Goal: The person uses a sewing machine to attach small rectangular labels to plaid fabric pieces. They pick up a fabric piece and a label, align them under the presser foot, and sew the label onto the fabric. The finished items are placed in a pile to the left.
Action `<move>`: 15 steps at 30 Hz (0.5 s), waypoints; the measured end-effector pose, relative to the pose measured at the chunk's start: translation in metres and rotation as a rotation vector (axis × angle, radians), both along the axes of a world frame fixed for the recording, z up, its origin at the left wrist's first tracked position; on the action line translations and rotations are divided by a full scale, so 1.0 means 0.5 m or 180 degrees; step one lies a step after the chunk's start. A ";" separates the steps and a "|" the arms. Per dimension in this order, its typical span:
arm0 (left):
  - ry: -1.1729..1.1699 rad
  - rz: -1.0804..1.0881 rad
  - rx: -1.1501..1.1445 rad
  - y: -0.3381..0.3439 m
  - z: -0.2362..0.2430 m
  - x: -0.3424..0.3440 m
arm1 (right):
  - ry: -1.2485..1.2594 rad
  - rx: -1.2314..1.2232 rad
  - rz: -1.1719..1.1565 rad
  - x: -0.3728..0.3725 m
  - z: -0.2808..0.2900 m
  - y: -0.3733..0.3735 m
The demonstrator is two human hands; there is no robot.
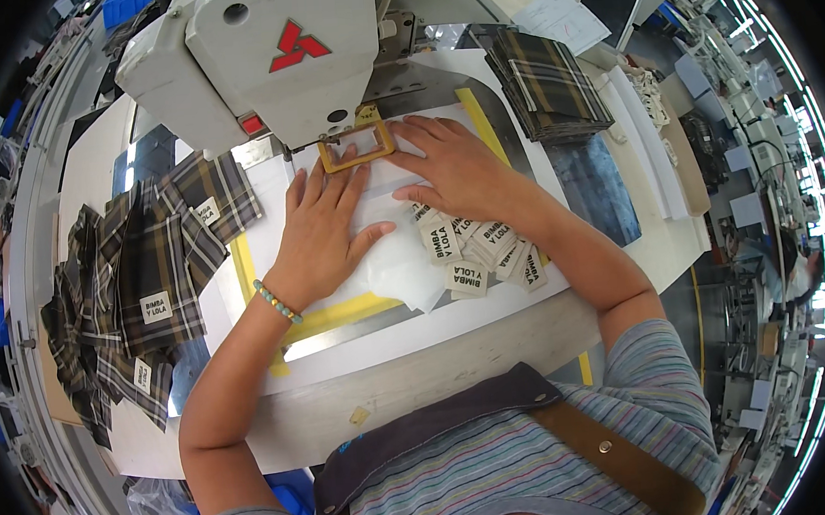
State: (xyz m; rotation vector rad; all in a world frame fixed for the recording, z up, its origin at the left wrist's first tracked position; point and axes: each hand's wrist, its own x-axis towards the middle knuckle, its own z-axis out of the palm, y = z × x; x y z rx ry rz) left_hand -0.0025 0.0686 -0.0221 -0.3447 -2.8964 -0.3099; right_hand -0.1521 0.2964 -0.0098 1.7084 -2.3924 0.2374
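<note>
Under the head of a large grey-white sewing machine (287,62), both of my hands lie flat on white sheet material (398,258). My left hand (324,223) has its fingers stretched forward, the tips reaching a yellow-brown rectangular clamp frame (375,153). My right hand (459,168) is spread palm down, its fingertips beside the frame's right end. Neither hand is wrapped round anything. What lies under the palms is hidden. A loose heap of small cream printed labels (492,243) sits just below my right hand and forearm.
Plaid fabric pieces (153,264), some bearing cream labels, are heaped at the left. A stack of plaid pieces (553,84) stands at the far right. Yellow tape (340,314) edges the work plate. A white printed paper (563,17) and dark monitor (610,5) are behind.
</note>
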 end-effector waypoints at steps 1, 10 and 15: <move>0.0026 0.0005 0.0016 0.004 0.000 -0.002 | 0.0044 0.0023 0.0007 -0.003 0.003 0.008; 0.0057 0.0059 -0.0118 0.010 0.012 0.021 | 0.0214 -0.0321 -0.1089 -0.058 0.173 0.162; -0.0072 -0.0426 0.0439 0.037 0.010 0.046 | 0.0526 -0.0015 -0.1694 -0.092 0.168 0.258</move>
